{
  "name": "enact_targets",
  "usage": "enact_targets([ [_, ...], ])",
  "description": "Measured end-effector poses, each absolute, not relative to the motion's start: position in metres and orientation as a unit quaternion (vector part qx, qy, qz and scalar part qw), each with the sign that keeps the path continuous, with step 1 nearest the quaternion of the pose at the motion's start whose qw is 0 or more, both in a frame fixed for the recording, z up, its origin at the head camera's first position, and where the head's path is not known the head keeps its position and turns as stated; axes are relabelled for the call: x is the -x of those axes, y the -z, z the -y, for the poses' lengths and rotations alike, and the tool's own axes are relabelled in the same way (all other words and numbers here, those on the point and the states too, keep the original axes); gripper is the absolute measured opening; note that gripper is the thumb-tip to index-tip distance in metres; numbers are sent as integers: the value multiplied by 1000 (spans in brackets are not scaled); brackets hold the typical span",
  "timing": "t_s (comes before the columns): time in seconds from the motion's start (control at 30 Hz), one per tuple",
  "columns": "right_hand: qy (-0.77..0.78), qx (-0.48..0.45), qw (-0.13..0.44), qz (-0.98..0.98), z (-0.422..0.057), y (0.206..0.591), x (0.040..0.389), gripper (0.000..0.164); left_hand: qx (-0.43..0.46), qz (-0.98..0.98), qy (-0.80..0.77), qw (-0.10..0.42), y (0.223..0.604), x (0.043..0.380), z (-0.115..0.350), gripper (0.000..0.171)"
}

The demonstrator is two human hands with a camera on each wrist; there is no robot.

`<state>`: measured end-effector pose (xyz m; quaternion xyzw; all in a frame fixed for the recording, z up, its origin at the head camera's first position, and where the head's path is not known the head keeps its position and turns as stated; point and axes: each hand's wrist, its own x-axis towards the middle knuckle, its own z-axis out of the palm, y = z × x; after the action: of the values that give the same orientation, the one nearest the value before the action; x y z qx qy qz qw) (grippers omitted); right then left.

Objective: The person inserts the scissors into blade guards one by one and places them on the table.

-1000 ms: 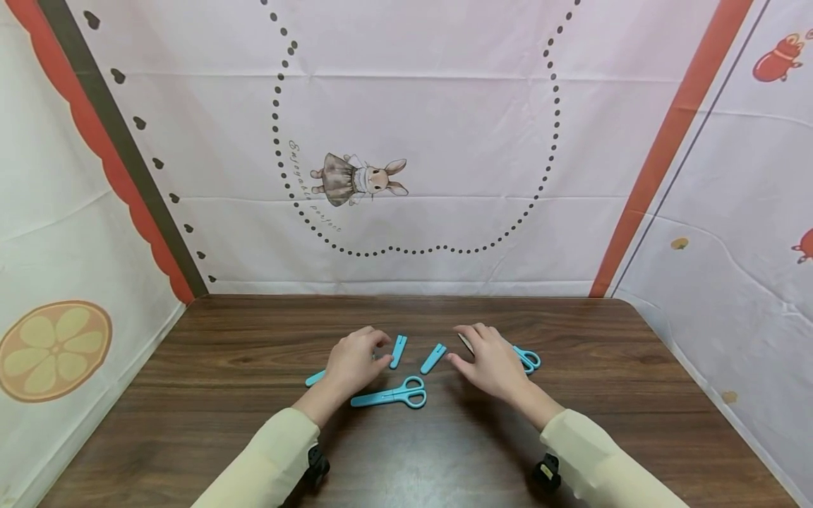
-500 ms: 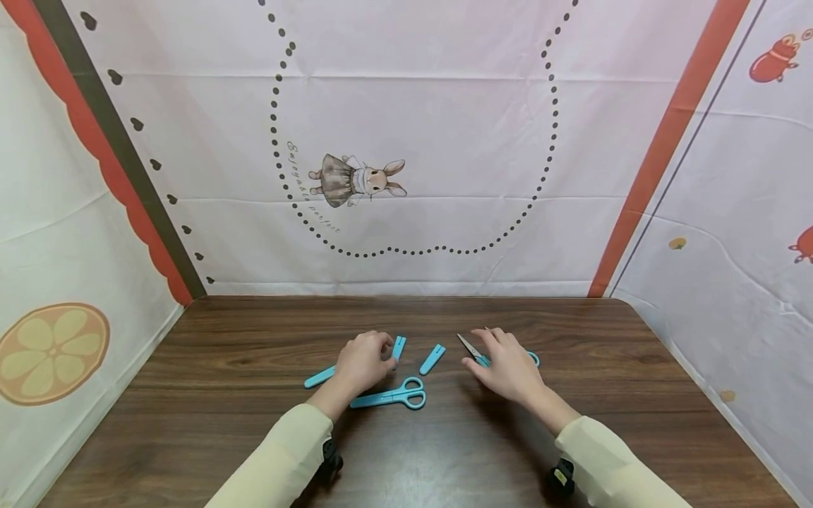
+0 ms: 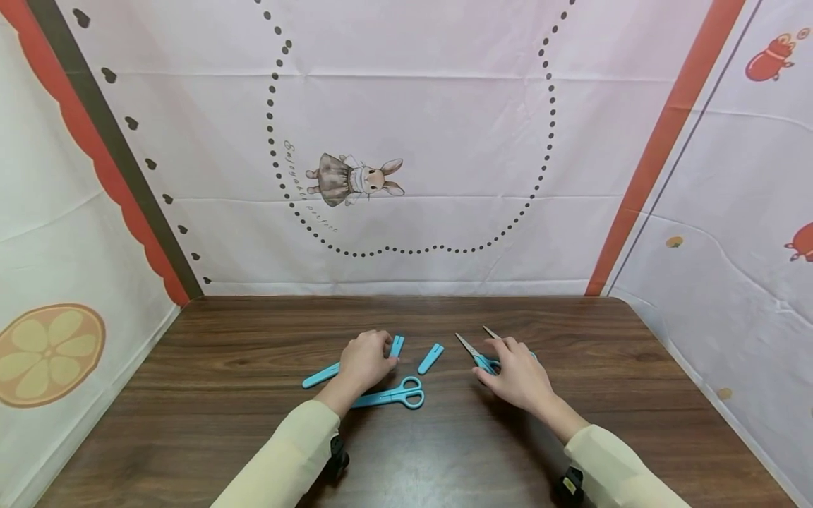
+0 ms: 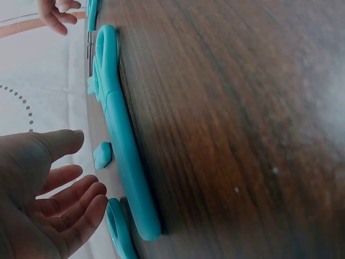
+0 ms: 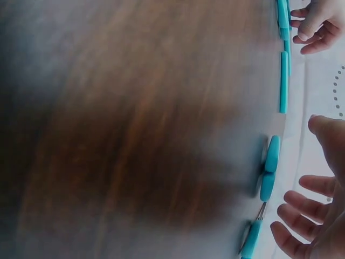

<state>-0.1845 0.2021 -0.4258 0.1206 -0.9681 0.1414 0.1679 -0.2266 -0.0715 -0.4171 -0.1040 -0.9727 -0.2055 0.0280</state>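
In the head view my left hand [image 3: 367, 358] hovers with loosely bent fingers beside a blue blade cover [image 3: 396, 346], holding nothing. Below its wrist lie covered blue scissors [image 3: 409, 393], seen large in the left wrist view with their cover [image 4: 129, 162] on. Another long blue piece [image 3: 322, 375] is partly hidden behind the hand. A second loose cover [image 3: 431, 359] lies between the hands. My right hand [image 3: 522, 374] is spread over two pairs of uncovered scissors, the nearer pair [image 3: 470, 346] and the farther pair [image 3: 491, 332]. Its fingers are apart from the handles [image 5: 270, 167] in the right wrist view.
Everything lies on a brown wooden table [image 3: 419, 466]. A white printed cloth [image 3: 444, 141] hangs behind it and at both sides. A black wrist camera [image 3: 336, 455] is strapped to the left wrist, another [image 3: 569, 485] to the right.
My right hand has moved right and slightly nearer, so the blades of both uncovered scissors now show. My left hand has shifted a little to the right. The scissors and covers lie where they were.
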Motion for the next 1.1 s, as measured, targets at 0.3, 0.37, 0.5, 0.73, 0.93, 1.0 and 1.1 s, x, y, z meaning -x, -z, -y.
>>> enact_targets([
  [0.3, -135, -107, 154, 973, -204, 430, 182, 55, 82, 976, 201, 15, 417, 230, 67, 39],
  [0.37, -135, -108, 153, 973, -203, 431, 182, 53, 79, 976, 202, 12, 417, 230, 66, 39],
  [0.5, -134, -104, 146, 975, -203, 431, 181, 51, 76, 976, 205, 6, 416, 230, 66, 40],
  [0.73, -119, -90, 117, 982, -202, 431, 181, 52, 80, 976, 204, -1, 416, 230, 64, 39],
  [0.93, -101, -93, 112, 984, -200, 430, 181, 55, 82, 978, 192, 1, 419, 231, 61, 36],
  [1.0, -95, -94, 112, 985, -200, 430, 181, 55, 80, 980, 182, 2, 420, 232, 59, 36],
  [1.1, -88, -93, 109, 986, -199, 431, 181, 56, 76, 983, 167, 1, 421, 234, 57, 34],
])
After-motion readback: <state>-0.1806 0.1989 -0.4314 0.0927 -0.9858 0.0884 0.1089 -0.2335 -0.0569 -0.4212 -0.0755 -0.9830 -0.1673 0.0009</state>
